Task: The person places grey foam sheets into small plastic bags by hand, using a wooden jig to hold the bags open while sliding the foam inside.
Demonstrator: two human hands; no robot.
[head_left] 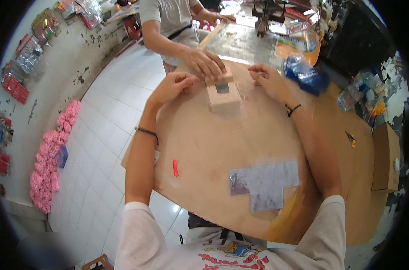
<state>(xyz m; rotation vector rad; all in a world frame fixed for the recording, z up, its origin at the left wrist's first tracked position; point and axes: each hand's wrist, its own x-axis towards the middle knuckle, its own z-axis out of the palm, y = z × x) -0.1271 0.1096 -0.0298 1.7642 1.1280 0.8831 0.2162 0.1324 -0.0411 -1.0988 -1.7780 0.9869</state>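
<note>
A pale wooden block [225, 96] with a small dark plate [222, 87] set in its top lies at the far part of the brown table. Left of it, my left hand [172, 87] is closed, its fingers curled in toward the thumb. To the block's right, my right hand [268, 82] is closed too, with fingertips near the thumb. Whether either hand pinches something small cannot be seen. Another person's hand [206, 63] rests on a smaller wooden piece [225, 74] at the block's far end. Neither of my hands touches the block.
Flat grey-blue T-shaped sheets [267, 182] and a small red object [175, 168] lie on the brown tabletop [209, 139]. A blue plastic bundle [310, 76] sits at right, with a cardboard box [385, 157] beyond. Pink bundles [51, 157] line the left wall.
</note>
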